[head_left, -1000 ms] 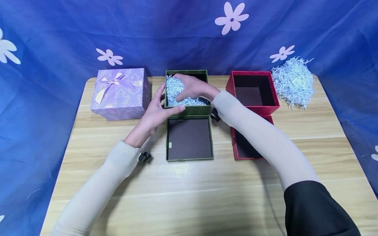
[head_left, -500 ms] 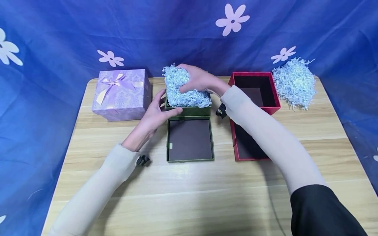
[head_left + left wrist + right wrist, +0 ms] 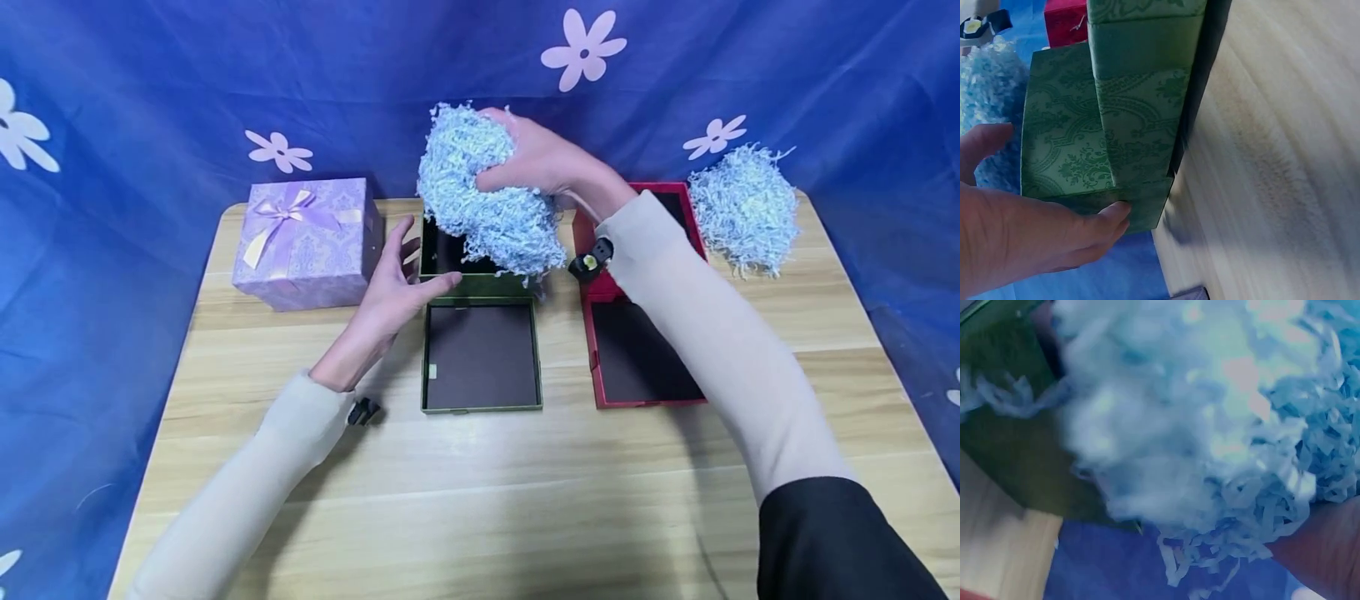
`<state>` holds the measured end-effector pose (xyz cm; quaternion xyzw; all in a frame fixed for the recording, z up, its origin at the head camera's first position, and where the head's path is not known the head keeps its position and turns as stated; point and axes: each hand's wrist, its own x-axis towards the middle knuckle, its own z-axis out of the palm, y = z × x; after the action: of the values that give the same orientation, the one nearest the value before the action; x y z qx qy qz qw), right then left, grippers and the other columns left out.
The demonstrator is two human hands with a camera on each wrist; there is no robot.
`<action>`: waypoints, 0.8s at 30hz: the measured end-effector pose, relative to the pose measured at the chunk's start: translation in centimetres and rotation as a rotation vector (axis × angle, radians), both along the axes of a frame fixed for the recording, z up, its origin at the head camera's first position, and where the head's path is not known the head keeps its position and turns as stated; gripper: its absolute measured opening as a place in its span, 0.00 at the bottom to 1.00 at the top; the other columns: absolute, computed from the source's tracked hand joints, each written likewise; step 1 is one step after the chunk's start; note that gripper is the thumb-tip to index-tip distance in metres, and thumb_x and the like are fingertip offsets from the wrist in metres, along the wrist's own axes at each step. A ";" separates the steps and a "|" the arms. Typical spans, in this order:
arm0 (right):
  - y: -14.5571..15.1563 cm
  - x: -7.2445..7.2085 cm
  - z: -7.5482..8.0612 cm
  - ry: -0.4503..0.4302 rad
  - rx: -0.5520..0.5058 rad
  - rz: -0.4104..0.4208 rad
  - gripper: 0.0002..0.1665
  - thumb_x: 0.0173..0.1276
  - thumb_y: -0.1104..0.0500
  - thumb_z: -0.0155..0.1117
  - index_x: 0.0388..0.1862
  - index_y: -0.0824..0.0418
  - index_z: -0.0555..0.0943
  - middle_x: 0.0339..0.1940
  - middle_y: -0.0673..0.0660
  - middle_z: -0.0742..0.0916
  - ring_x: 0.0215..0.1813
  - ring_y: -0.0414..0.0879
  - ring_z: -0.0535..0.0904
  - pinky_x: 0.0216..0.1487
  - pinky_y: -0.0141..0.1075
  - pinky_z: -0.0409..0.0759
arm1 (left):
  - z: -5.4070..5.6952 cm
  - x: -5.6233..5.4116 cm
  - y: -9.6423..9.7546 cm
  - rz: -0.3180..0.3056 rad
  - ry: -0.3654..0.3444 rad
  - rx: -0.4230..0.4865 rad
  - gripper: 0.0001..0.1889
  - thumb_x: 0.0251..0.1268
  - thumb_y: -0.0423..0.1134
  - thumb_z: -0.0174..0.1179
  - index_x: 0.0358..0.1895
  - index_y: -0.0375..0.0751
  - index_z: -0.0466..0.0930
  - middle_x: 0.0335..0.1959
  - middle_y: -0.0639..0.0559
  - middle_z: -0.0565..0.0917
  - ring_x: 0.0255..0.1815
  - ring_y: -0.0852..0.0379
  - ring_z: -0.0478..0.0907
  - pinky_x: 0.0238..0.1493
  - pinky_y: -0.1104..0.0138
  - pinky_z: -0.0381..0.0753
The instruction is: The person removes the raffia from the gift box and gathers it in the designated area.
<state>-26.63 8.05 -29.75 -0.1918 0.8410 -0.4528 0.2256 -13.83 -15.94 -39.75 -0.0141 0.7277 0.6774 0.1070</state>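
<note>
A big tangled clump of light-blue shredded paper (image 3: 487, 225) hangs above the green box (image 3: 491, 286), gripped from above by my right hand (image 3: 543, 158). Loose strands trail below it. The right wrist view is mostly filled by the blurred shredded paper (image 3: 1191, 419), with part of the right hand (image 3: 1329, 550) at lower right. My left hand (image 3: 390, 283) is at the left side of the green box, thumb and fingers spread. In the left wrist view, its fingertips (image 3: 1116, 212) rest on the patterned green box (image 3: 1063, 119). The dark inside of that box is partly visible.
The green lid (image 3: 480, 358) lies inside-up before its box. A red box (image 3: 600, 287), partly behind the right arm, has its red lid (image 3: 637, 354) in front. Another shredded-paper pile (image 3: 746, 208) sits at back right. A lilac gift box (image 3: 303, 242) with a bow stands left.
My right hand has lifted the shredded paper up out of the green box, moving slightly right. My left hand has stayed nearly still at the box's side.
</note>
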 end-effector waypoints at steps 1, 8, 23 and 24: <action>0.4 0.1 0.2 -0.006 -0.023 -0.013 0.60 0.69 0.60 0.75 0.93 0.50 0.53 0.90 0.49 0.58 0.83 0.37 0.55 0.80 0.34 0.56 | -0.1 0.0 0.1 0.001 0.008 0.000 0.59 0.69 0.35 0.75 0.92 0.55 0.41 0.89 0.40 0.50 0.88 0.44 0.49 0.84 0.50 0.56; 3.5 0.8 1.6 -0.036 -0.099 -0.095 0.62 0.70 0.62 0.74 0.94 0.50 0.48 0.91 0.45 0.56 0.83 0.35 0.52 0.81 0.33 0.54 | -0.8 -0.5 0.4 -0.011 0.067 -0.057 0.59 0.68 0.39 0.77 0.92 0.62 0.44 0.90 0.47 0.47 0.89 0.50 0.44 0.83 0.44 0.55; 11.1 2.6 7.3 -0.054 -0.297 -0.262 0.48 0.76 0.71 0.70 0.88 0.47 0.64 0.77 0.53 0.69 0.58 0.43 0.71 0.51 0.29 0.82 | -1.0 -1.9 -0.2 -0.046 0.046 -0.097 0.62 0.65 0.45 0.81 0.91 0.70 0.42 0.91 0.56 0.41 0.89 0.54 0.36 0.84 0.43 0.46; 11.6 2.7 7.6 -0.025 -0.301 -0.260 0.49 0.76 0.71 0.69 0.89 0.46 0.64 0.78 0.50 0.67 0.60 0.43 0.68 0.52 0.32 0.80 | -1.0 -2.0 -0.3 -0.046 0.046 -0.096 0.62 0.65 0.45 0.81 0.91 0.70 0.42 0.91 0.58 0.40 0.89 0.54 0.35 0.84 0.43 0.46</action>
<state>-23.92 19.69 -22.13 -0.1075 0.7785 -0.6013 0.1445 -15.80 -16.22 -40.75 0.0131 0.7619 0.6391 0.1049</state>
